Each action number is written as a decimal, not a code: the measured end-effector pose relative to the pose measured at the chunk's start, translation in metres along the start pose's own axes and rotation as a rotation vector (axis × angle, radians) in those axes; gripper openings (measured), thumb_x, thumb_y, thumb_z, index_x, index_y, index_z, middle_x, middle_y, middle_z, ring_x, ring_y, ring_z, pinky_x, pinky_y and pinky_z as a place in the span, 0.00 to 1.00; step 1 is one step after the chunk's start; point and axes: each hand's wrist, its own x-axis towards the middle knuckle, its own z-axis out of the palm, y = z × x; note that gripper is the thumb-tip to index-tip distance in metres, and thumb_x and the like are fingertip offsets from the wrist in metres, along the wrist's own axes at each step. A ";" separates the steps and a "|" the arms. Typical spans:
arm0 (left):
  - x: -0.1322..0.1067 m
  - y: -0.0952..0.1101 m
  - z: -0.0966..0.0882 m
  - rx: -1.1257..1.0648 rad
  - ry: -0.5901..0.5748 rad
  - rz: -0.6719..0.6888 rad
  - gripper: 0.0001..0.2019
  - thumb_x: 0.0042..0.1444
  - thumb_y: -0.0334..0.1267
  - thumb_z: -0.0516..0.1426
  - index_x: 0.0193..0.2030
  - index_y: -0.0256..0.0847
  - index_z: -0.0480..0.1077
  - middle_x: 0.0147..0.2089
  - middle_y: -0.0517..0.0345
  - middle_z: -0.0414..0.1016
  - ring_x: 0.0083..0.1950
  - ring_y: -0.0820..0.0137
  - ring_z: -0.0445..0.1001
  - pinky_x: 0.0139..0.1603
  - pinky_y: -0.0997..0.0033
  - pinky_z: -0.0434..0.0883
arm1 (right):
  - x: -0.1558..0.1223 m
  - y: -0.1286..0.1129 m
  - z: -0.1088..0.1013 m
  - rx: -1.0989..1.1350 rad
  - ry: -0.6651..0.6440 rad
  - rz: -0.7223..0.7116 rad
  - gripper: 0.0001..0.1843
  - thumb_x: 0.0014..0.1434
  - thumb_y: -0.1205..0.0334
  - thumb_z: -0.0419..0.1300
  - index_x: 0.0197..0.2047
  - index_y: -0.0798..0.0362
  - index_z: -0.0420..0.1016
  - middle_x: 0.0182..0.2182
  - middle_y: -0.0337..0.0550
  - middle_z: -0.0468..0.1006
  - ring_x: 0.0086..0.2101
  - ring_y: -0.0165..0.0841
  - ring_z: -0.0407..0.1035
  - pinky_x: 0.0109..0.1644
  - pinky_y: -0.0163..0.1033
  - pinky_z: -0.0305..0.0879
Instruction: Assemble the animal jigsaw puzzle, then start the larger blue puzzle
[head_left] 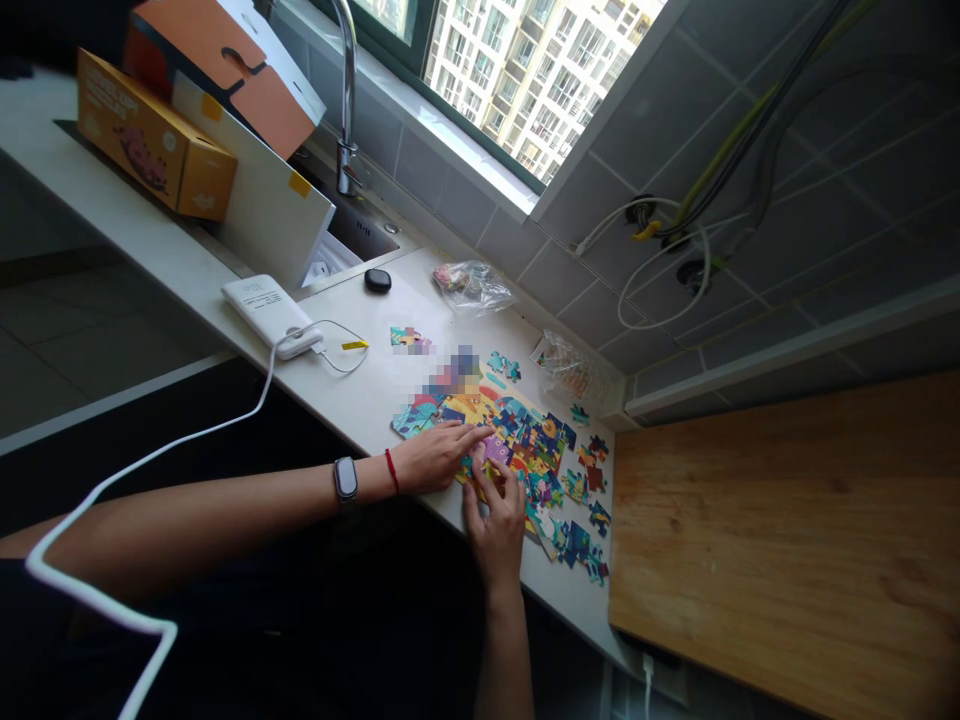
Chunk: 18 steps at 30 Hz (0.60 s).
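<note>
A colourful jigsaw puzzle (pixel 525 440), partly joined, lies on the white countertop (pixel 375 390) near its front edge. My left hand (pixel 435 457) lies flat on the puzzle's left part, fingers stretched out and pointing right. My right hand (pixel 496 515) rests on the puzzle's near edge, fingers spread and pressing down on the pieces. Loose pieces (pixel 589 500) lie to the right of the joined part, and a few more pieces (pixel 411 340) lie behind it. Neither hand lifts a piece.
A white power bank (pixel 266 310) with a cable sits to the left, next to a small black object (pixel 377 280). Plastic bags (pixel 472 285) lie by the tiled wall. Cardboard boxes (pixel 150 140) and a sink tap (pixel 346 100) stand at the left. A wooden board (pixel 787 540) is on the right.
</note>
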 end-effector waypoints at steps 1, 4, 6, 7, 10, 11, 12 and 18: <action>0.000 -0.001 0.001 -0.002 -0.004 0.001 0.38 0.56 0.22 0.54 0.74 0.36 0.52 0.65 0.41 0.73 0.62 0.57 0.76 0.68 0.53 0.69 | 0.000 0.000 0.000 -0.003 -0.004 0.004 0.19 0.71 0.57 0.59 0.63 0.42 0.79 0.57 0.52 0.76 0.54 0.45 0.70 0.58 0.54 0.70; -0.002 -0.003 0.005 -0.005 -0.016 0.007 0.38 0.56 0.23 0.54 0.74 0.37 0.52 0.65 0.42 0.74 0.62 0.58 0.76 0.70 0.51 0.66 | 0.000 -0.001 0.000 -0.010 0.001 0.004 0.19 0.72 0.58 0.59 0.63 0.44 0.79 0.58 0.52 0.77 0.55 0.45 0.70 0.59 0.55 0.69; -0.003 -0.004 0.007 -0.005 -0.015 0.005 0.38 0.56 0.23 0.53 0.75 0.37 0.52 0.66 0.42 0.74 0.63 0.59 0.76 0.71 0.51 0.65 | 0.000 -0.001 0.001 -0.002 0.010 -0.009 0.19 0.72 0.59 0.58 0.63 0.46 0.79 0.58 0.52 0.78 0.55 0.45 0.70 0.60 0.55 0.69; -0.003 -0.005 0.007 -0.003 -0.014 0.005 0.38 0.57 0.23 0.53 0.75 0.37 0.52 0.66 0.42 0.73 0.64 0.59 0.76 0.72 0.51 0.65 | 0.000 0.000 0.002 0.006 0.014 -0.017 0.19 0.72 0.59 0.58 0.63 0.47 0.79 0.58 0.52 0.79 0.55 0.45 0.70 0.60 0.55 0.69; -0.003 -0.005 0.008 0.009 -0.014 0.005 0.36 0.58 0.24 0.53 0.74 0.38 0.53 0.67 0.41 0.72 0.65 0.59 0.75 0.72 0.52 0.64 | 0.000 0.000 0.002 0.029 0.017 -0.033 0.19 0.73 0.60 0.58 0.63 0.50 0.79 0.57 0.52 0.81 0.54 0.44 0.70 0.60 0.55 0.69; -0.003 -0.005 0.009 0.012 -0.015 0.007 0.36 0.58 0.24 0.53 0.74 0.38 0.54 0.67 0.41 0.72 0.65 0.59 0.75 0.72 0.52 0.64 | 0.000 0.000 0.002 0.033 0.015 -0.034 0.19 0.73 0.60 0.58 0.63 0.50 0.79 0.57 0.51 0.82 0.54 0.44 0.71 0.60 0.54 0.69; -0.003 -0.005 0.009 0.014 -0.017 0.009 0.35 0.58 0.24 0.53 0.73 0.38 0.55 0.67 0.41 0.73 0.65 0.59 0.75 0.71 0.52 0.64 | 0.000 0.000 0.002 0.035 0.011 -0.036 0.19 0.72 0.61 0.58 0.62 0.50 0.79 0.57 0.51 0.82 0.54 0.44 0.71 0.60 0.54 0.69; -0.003 -0.005 0.008 0.017 -0.019 0.012 0.34 0.58 0.25 0.54 0.72 0.36 0.56 0.63 0.42 0.75 0.63 0.59 0.76 0.71 0.52 0.66 | 0.001 0.000 0.002 0.039 0.010 -0.044 0.18 0.72 0.60 0.58 0.61 0.50 0.80 0.58 0.50 0.82 0.54 0.43 0.70 0.60 0.53 0.69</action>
